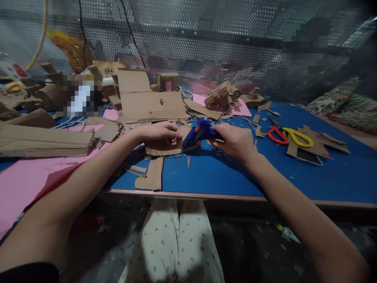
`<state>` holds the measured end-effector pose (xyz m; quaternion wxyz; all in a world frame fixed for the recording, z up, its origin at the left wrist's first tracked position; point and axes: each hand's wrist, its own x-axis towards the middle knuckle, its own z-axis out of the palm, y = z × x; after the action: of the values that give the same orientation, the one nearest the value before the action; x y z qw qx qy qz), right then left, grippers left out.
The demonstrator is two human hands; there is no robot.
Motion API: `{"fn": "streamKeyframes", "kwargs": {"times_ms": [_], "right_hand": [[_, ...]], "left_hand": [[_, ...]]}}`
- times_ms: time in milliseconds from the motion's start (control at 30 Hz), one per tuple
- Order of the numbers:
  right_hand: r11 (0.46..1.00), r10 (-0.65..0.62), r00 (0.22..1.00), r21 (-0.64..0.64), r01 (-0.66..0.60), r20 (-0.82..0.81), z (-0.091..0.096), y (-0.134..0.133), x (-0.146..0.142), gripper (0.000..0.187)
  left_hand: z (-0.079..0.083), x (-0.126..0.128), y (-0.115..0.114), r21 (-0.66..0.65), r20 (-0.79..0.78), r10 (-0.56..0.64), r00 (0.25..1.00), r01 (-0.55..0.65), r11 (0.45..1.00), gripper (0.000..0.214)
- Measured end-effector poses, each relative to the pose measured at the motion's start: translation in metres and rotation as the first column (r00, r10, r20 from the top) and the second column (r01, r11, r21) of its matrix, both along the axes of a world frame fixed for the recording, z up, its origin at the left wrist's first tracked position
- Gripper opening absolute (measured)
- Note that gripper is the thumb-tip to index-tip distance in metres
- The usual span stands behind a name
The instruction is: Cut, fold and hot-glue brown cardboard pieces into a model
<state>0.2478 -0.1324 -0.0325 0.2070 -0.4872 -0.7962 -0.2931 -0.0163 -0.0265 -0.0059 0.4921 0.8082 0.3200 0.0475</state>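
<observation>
My right hand [234,140] is wrapped round the handle of a blue hot glue gun [196,133], whose nozzle points down and left. The nozzle end is at the right part of a curved cardboard piece [163,148] near the table's front. My left hand [161,133] is closed at this piece, fingers curled in and thumb side toward the glue gun. Its fingertips are partly hidden, but they appear to grip the cardboard. Just in front lies a flat L-shaped cardboard cutout [152,175], with thin cardboard strips beside it.
Scissors with one red and one yellow handle [297,137] lie at right on cardboard cutouts. Behind my hands stands a folded cardboard sheet [153,106]. Pink paper [38,177] and stacked cardboard strips [44,139] cover the left. A perforated metal panel [182,47] closes the back.
</observation>
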Motion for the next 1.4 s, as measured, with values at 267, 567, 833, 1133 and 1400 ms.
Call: {"fn": "streamKeyframes", "kwargs": {"times_ms": [267,567,833,1133,1400], "right_hand": [[1.000,-0.004,1.000,-0.011,0.004,-0.001,0.002,-0.002,0.008,0.022],[0.997,-0.049,0.988,-0.070,0.039,-0.143,0.006,-0.001,0.017,0.028],[0.921,-0.389,0.842,-0.122,0.371,-0.374,0.011,0.006,0.024,0.057],[0.726,-0.657,0.737,-0.400,0.559,-0.160,-0.007,0.020,0.043,0.065],[0.997,-0.057,0.976,-0.060,0.045,-0.212,0.017,0.012,0.014,0.037]], "left_hand": [[0.001,0.000,0.000,0.037,-0.004,-0.009,1.000,0.010,0.999,0.036],[0.003,0.001,-0.004,0.015,0.009,-0.001,1.000,0.001,1.000,0.034],[0.005,0.001,-0.005,0.016,-0.012,0.009,1.000,-0.008,1.000,0.038],[0.003,0.000,-0.003,0.039,-0.042,0.017,0.999,-0.016,0.999,0.040],[0.002,0.000,-0.001,0.051,-0.033,0.000,0.999,0.001,0.999,0.039]]}}
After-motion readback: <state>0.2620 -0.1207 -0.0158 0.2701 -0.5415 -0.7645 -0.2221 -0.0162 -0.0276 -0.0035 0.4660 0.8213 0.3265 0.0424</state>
